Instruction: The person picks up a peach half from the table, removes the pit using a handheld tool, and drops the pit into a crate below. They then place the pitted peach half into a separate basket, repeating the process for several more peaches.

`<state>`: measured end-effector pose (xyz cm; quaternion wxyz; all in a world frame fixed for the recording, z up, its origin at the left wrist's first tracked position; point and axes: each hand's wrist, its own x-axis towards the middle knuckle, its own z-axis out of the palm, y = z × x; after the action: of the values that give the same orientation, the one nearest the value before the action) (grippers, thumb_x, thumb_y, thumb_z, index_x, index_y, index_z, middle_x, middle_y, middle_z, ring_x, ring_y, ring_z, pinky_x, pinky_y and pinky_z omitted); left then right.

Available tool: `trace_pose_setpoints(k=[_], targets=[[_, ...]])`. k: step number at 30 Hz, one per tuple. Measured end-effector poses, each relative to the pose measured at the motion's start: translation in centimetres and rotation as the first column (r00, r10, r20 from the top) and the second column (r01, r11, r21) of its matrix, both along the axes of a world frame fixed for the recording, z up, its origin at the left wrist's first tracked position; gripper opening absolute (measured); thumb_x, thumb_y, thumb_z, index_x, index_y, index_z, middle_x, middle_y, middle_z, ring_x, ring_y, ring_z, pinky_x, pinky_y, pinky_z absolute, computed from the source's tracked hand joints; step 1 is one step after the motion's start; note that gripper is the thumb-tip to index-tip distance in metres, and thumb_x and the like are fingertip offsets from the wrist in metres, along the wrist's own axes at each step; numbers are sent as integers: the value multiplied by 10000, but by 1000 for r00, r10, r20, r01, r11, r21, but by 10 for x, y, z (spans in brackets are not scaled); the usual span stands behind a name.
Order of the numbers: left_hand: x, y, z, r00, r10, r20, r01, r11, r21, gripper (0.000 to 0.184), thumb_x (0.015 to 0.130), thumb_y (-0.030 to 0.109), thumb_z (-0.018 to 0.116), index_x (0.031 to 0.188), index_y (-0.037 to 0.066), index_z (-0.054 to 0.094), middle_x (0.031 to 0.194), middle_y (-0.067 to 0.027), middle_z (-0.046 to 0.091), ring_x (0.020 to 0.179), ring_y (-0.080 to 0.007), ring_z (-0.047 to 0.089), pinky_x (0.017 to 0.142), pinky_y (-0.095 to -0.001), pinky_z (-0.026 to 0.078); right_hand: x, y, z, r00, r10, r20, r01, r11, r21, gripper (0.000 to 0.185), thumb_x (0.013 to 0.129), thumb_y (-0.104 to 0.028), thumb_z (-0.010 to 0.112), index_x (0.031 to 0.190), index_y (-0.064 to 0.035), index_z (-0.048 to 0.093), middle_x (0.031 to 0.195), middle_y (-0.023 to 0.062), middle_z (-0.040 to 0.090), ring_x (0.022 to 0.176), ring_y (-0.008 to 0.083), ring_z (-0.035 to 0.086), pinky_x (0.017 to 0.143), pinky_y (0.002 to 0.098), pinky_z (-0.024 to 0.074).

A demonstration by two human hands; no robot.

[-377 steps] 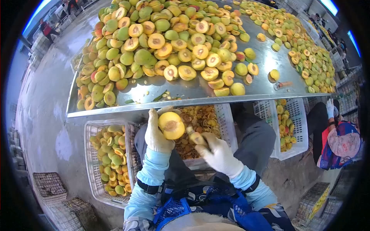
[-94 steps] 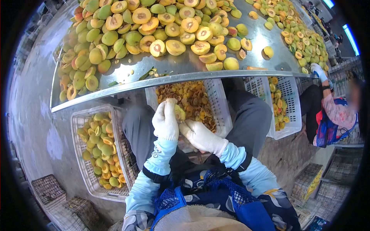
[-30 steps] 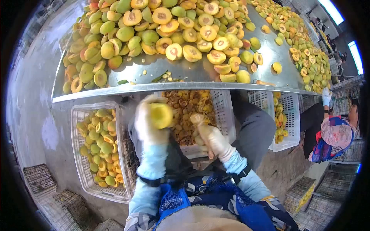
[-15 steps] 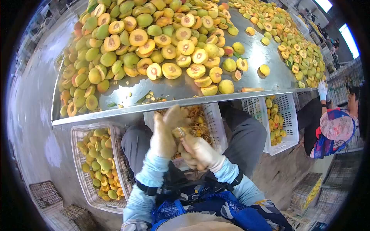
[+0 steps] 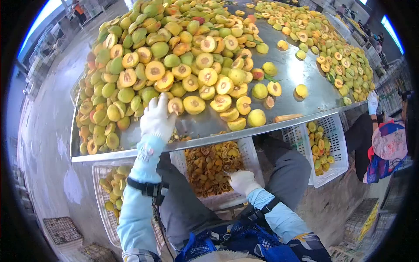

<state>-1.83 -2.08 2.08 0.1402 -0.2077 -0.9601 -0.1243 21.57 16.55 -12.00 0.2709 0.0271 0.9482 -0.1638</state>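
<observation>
My left hand (image 5: 157,117), in a white glove, reaches over the table edge to the fruit pile. Its fingers are apart and touch a cut peach half (image 5: 175,105) that lies in place beside other halves. Low over the crate of pits and scraps (image 5: 253,153), my right hand (image 5: 244,181), also gloved, is closed. A thin metal tip of a small hand tool (image 5: 228,174) sticks out from it; the tool's handle is hidden in the fist. Greenish-yellow peach halves (image 5: 155,70) are heaped in front of me, several with the cut face and pit upward.
The metal table (image 5: 288,94) has a raised front rim. A wooden-looking stick (image 5: 288,118) lies near that rim. Crates of peach halves stand at left (image 5: 99,183) and right (image 5: 341,153). At far right a co-worker's gloved hand (image 5: 372,103) rests by another heap (image 5: 349,72).
My hands were together above the scrap crate and have parted. The left moved forward onto the pile, while the right stayed low with the tool. The view has shifted slightly.
</observation>
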Motion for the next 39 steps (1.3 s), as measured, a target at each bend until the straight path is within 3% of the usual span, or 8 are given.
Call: trace_pose_setpoints(k=[8,10,12,20,24,31,34,39], targets=[[-11,13,-2,951,-7,308,109,942,-317,661,703,373,729,1228,61,476,1224,-155,537,1110,-317,522,893,-390,453,14,1,33,983,-178,-35,169,970,-175,312,874,-291,512,982,-22,629,864,184,672,811,369,649,723,439,518],[13,-4,14,868,27,495,-121,980,160,594,711,388,713,1166,48,535,1109,-172,594,1004,-318,588,871,-363,469,17,-3,43,828,-504,-245,268,741,-615,314,859,-302,595,970,-9,597,860,191,667,813,378,645,727,430,515],[38,-21,7,737,-329,590,-295,629,720,426,802,294,668,1100,5,569,880,-86,617,796,-170,603,720,-285,499,11,-4,72,801,-549,-241,310,724,-617,339,825,-284,676,984,-3,573,816,170,667,782,359,654,718,407,515],[135,4,30,716,-493,495,-148,586,797,448,859,198,635,1215,-44,509,1093,-116,577,1016,-207,552,915,-325,434,-36,-59,141,650,-705,-286,-23,357,-934,466,790,-201,734,1164,-6,537,1042,149,625,904,240,614,801,340,487],[158,-3,26,562,-715,416,-397,208,894,527,837,82,605,1323,-42,441,1228,-130,518,1120,-210,503,975,-305,394,-19,-63,136,578,-720,-384,-105,401,-910,408,790,-167,733,1122,-5,561,977,109,635,832,202,614,755,312,489],[174,-16,15,429,-798,422,-611,87,786,548,800,-42,511,1340,-35,416,1222,-152,539,1110,-229,543,948,-318,435,2,-59,145,635,-725,268,272,-115,-956,239,869,-188,668,1041,-48,577,794,5,591,604,51,557,475,198,453],[181,-19,1,572,-683,454,-503,145,852,444,959,232,483,1338,9,427,1233,-127,541,1146,-210,517,990,-305,393,5,-58,136,635,-628,450,370,-264,-891,269,871,-215,671,1038,-27,576,820,23,605,610,102,579,488,266,471],[195,1,-32,619,-561,550,-687,-47,725,400,984,354,440,1228,47,516,1035,-66,609,911,-160,591,735,-300,506,0,-63,105,687,-673,-276,115,475,-872,265,907,-246,599,996,2,568,776,157,642,633,303,632,550,412,479]])
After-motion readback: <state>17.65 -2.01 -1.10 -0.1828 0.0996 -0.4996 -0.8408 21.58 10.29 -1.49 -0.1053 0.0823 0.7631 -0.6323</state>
